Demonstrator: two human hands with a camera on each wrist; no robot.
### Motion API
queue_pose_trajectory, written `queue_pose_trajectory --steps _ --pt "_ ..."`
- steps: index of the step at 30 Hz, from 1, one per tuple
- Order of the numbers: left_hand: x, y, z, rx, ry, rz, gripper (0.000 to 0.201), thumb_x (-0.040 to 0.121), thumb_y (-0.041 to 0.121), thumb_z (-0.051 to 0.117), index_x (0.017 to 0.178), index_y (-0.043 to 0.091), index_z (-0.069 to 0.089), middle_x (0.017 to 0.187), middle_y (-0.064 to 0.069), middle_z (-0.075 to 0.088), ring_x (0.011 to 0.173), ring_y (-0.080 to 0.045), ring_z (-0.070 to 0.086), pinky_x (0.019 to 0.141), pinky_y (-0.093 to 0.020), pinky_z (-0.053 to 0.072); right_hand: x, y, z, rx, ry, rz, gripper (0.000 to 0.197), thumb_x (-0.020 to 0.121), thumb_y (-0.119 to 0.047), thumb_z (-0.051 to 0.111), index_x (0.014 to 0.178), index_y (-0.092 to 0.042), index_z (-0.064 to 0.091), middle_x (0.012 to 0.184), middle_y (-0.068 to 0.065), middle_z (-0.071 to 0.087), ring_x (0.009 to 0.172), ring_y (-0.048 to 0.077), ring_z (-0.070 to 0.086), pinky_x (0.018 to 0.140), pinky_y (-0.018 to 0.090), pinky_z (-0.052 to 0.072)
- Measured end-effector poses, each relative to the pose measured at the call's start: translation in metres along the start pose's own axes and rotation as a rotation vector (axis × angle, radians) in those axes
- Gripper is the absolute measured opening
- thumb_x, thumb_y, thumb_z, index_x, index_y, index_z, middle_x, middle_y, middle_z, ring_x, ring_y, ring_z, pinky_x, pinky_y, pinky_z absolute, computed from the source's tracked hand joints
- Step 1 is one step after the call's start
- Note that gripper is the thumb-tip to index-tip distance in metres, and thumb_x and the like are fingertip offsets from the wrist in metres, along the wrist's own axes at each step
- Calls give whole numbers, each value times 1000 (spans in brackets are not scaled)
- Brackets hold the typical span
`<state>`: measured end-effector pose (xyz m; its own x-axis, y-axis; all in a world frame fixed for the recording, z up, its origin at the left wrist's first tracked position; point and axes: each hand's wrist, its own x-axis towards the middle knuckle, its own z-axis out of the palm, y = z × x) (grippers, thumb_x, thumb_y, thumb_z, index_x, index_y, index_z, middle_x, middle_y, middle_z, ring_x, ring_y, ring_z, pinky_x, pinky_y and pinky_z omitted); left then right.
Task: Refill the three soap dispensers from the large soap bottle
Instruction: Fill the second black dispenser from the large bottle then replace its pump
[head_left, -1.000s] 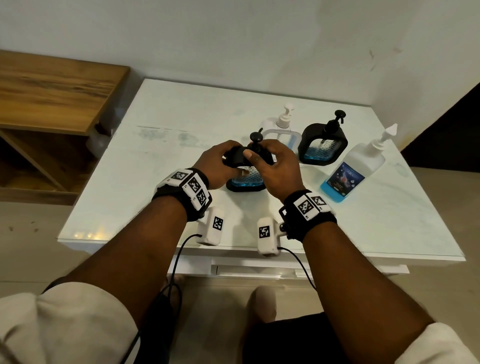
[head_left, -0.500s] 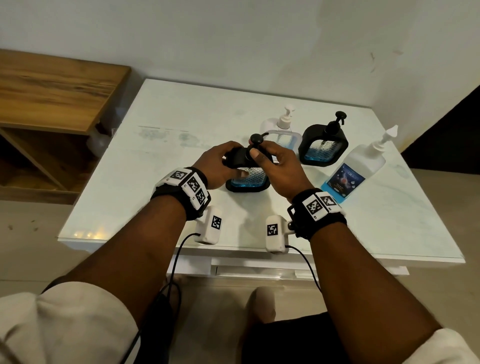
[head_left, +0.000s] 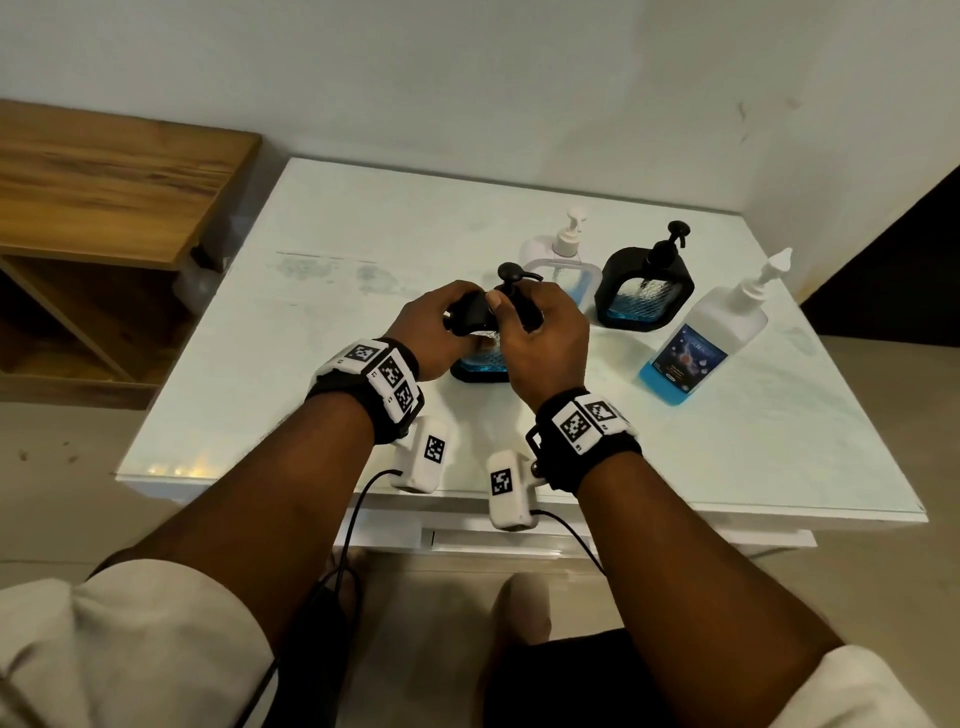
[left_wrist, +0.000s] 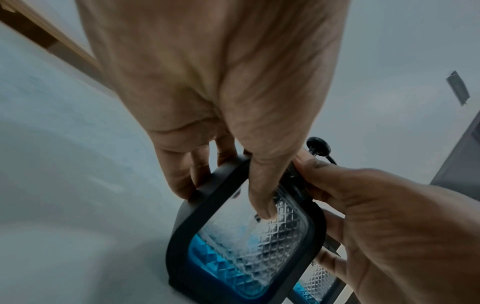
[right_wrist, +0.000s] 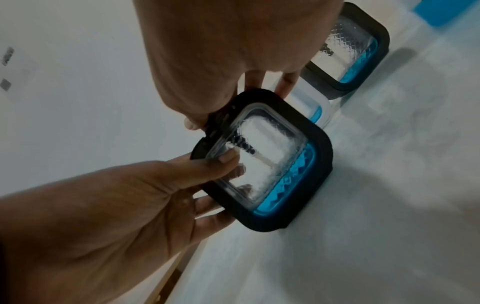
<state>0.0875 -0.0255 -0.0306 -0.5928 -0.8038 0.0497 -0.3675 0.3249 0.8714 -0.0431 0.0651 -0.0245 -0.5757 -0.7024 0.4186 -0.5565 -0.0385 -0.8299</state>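
Landmark: black-framed square dispenser with diamond-textured clear window (head_left: 480, 358), standing on the white desk (head_left: 322, 332), nearest the person of the three dispensers.
Left hand (head_left: 434, 330): curled round the dispenser's upper left corner, thumb pressed on the window, steadying the body.
Right hand (head_left: 540, 340): fingers closed round the neck below the black pump head (head_left: 511, 273); judged to be unscrewing it.
Contents: a shallow blue layer at the bottom; refill not yet begun.
White-framed dispenser with white pump (head_left: 563, 260): just behind the landmark, pump on.
Second black-framed dispenser (head_left: 644, 291): behind and right of the landmark, pump on.
Large clear soap bottle with blue label and white pump (head_left: 701, 353): right of the landmark, upright, about a quarter full of blue soap.
Risk, tipping: twisting against a loose left grip could slide or topple the light, nearly empty body into the dispenser behind.
Risk, dripping: a withdrawn pump tube may trail soap onto the desk.
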Motion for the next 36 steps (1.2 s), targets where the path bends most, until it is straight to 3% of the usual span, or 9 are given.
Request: queue_pose_trajectory --steps 4,6,11,16,23,27,30,33,36 --pt "-1 0 -1 -15 -2 -14 52 78 22 85 124 24 62 114 4 69 109 -20 64 100 -42 53 10 -4 -8 65 -135 82 23 93 -30 76 109 -13 73 101 -5 72 92 -9 63 82 7 44" --pt "-1 1 -1 -9 -10 -13 54 75 25 86 124 24 61 115 4 69 109 -21 64 100 -42 53 14 -5 -15 98 -177 96 23 92 -27 78 111 -14 72 101 -8 72 94 -12 63 83 8 45" --pt "2 2 0 4 -4 -44 57 73 25 89 123 27 62 114 4 69 107 -22 65 99 -45 53 24 -21 -28 97 -174 12 41 90 -36 79 127 -24 64 111 -5 70 104 3 67 87 7 47" --pt "0 3 2 4 31 -52 54 72 26 90 119 28 62 112 5 68 105 -21 65 98 -43 54 32 -30 -30 -65 -59 -114 21 88 -37 78 98 -20 78 81 -5 71 76 8 68 77 34 58" --pt "-3 7 2 12 31 -64 54 73 26 89 120 27 63 114 5 69 107 -18 64 99 -39 53 26 -38 -14 -193 29 -77 26 90 -41 76 92 -16 68 58 -13 54 59 6 58 62 23 48" --pt "-4 11 0 6 18 -56 51 76 21 87 121 25 63 115 5 68 107 -19 64 97 -33 52 25 -41 -5 -128 65 -26 24 89 -35 75 88 -15 63 55 -14 53 56 6 58 62 28 53" --pt "-4 12 0 5 13 -54 53 77 22 87 123 24 62 115 5 68 107 -19 63 94 -30 50 23 -42 -7 -124 84 -21 30 89 -46 74 91 -19 62 55 -10 55 57 7 61 61 28 53" --pt "-5 13 -1 9 14 -41 55 75 22 88 123 23 62 115 5 69 108 -20 63 98 -37 52 25 -38 -15 -95 107 0 36 90 -57 69 96 -23 60 57 -5 59 57 7 62 61 25 51" --pt "-3 12 -4 -10 35 -42 58 75 19 88 126 23 61 117 2 67 109 -23 64 101 -42 52 33 -30 -26 -44 126 33 34 95 -53 65 96 -20 62 58 -4 58 55 6 57 62 21 48"
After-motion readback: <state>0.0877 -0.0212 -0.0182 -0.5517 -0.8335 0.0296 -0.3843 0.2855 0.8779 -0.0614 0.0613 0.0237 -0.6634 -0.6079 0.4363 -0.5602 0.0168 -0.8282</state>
